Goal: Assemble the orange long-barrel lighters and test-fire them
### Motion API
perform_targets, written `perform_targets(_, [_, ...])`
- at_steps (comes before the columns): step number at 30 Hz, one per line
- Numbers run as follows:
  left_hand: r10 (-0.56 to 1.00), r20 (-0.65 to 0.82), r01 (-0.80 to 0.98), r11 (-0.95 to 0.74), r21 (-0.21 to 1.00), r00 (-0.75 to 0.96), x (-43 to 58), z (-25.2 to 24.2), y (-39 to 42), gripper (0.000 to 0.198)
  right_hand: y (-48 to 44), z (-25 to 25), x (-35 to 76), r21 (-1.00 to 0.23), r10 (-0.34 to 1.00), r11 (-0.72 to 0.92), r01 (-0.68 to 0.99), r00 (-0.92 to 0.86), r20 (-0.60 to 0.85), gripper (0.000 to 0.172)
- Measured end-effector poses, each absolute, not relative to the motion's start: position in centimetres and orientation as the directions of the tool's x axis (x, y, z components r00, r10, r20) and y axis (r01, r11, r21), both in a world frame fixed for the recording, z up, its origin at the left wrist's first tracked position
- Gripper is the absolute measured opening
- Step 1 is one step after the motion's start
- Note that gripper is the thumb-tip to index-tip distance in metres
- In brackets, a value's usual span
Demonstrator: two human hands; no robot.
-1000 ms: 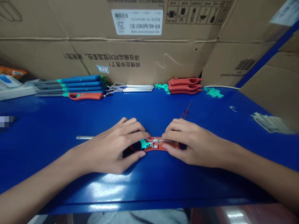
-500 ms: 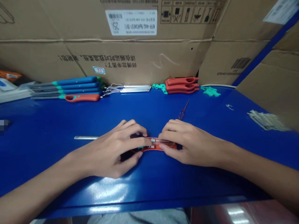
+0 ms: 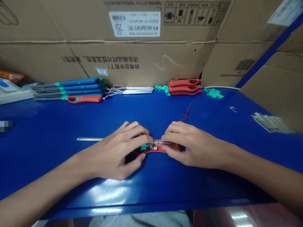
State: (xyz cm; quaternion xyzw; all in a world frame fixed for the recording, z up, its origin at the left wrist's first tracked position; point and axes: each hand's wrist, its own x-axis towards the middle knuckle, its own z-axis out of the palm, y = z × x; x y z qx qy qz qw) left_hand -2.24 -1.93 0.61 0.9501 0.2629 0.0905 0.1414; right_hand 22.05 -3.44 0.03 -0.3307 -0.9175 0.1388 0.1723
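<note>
- The left hand (image 3: 120,148) is grasping the red shell (image 3: 162,149) at its left end.
- The right hand (image 3: 189,143) is grasping its right end.
- The shell is lying on the worktop (image 3: 156,186), the screwdriver (image 3: 184,117) lying beyond.

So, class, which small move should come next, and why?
Perhaps the left hand should gently tuck the thin white wires deeper into the open orange plastic shell: they lie exposed beside that hand, while the right hand covers the shell's other end.
</note>
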Motion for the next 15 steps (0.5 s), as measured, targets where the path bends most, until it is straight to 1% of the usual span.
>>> perform_targets(4, [0.502, 0.138, 0.46, -0.851, 0.252, 0.854, -2.3, 0.46, -1.91, 0.032, -3.47, -0.01, 22.02, -0.37, 0.654, 0.744, 0.557, -0.72, 0.233, 0.015])
perform_targets(8, [0.42, 0.197, 0.406, -0.907, 0.112, 0.886, -2.22, 0.31, -1.93, 0.027, -3.49, 0.0, 21.93, -0.366, 0.654, 0.745, 0.558, -0.718, 0.237, 0.015])
perform_targets(10, [0.387, 0.217, 0.384, -0.921, 0.061, 0.896, -2.17, 0.26, -1.96, 0.026, -3.49, 0.01, 21.9, -0.366, 0.657, 0.742, 0.561, -0.718, 0.23, 0.016])
perform_targets(12, [0.376, 0.232, 0.378, -0.925, 0.038, 0.897, -2.16, 0.2, -1.98, 0.026, -3.49, 0.0, 21.89, -0.366, 0.658, 0.741, 0.563, -0.717, 0.23, 0.016])
perform_targets(15, [0.372, 0.254, 0.375, -0.926, 0.039, 0.893, -2.19, 0.07, -1.94, 0.025, -3.5, -0.03, 21.93, -0.359, 0.653, 0.747, 0.56, -0.718, 0.24, 0.017])
